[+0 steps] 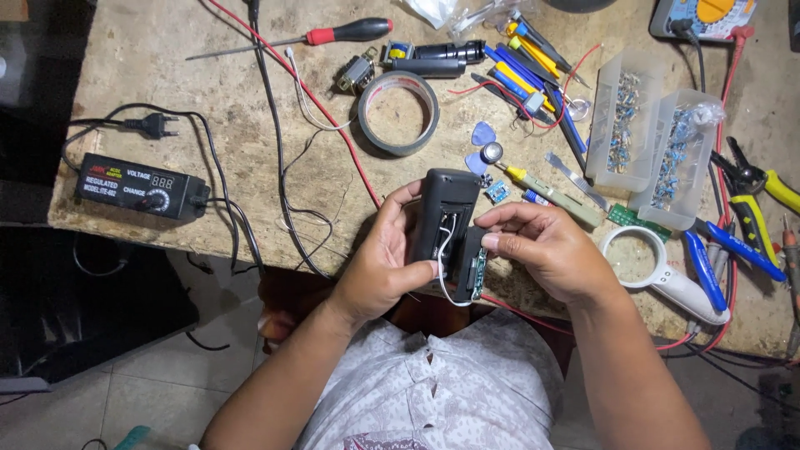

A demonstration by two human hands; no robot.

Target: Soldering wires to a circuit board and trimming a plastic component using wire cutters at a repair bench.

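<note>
The left hand (pixel 379 262) has its fingers closed around a black plastic device casing (pixel 446 212), thumb along the near edge, holding it upright over the front edge of the bench (pixel 167 75). The right hand (pixel 546 250) comes in from the other side, its fingers pinched on a small black battery module with a green circuit strip (pixel 473 271), pressed against the casing's lower right corner. One white wire (pixel 443 250) loops from the casing's open back down to the module. Both forearms angle up from the person's lap, elbows out.

On the bench lie one roll of dark tape (pixel 398 112), one red-handled screwdriver (pixel 333 35), one black adjustable power adapter with a dial (pixel 137 187), two clear plastic boxes of small components (pixel 654 142), one white-handled magnifier (pixel 658 267), one multimeter (pixel 704 17) at the far right corner, and two blue picks (pixel 481 146). Red and black cables cross the worn, stained wooden top. Below it shows a pale tiled floor (pixel 133 392).
</note>
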